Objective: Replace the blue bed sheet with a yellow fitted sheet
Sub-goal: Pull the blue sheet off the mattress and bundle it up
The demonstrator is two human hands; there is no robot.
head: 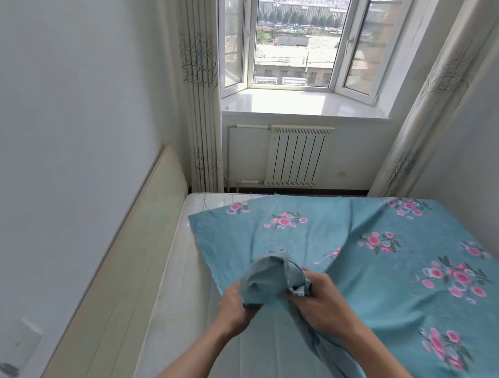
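blue sheet (388, 267) gripped by both hands | bare mattress (188, 275) | radiator (297, 155)

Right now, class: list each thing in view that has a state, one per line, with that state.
Blue sheet: partly pulled back, corner bunched.
Mattress: left side bare.
Left hand: grips the bunched corner.
Right hand: grips the bunched corner.
Window: side panes open.
Curtains: drawn aside.

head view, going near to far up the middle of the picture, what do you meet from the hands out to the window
left hand and right hand gripping a bunched corner of the blue floral sheet → bare mattress corner → white radiator → windowsill → open window
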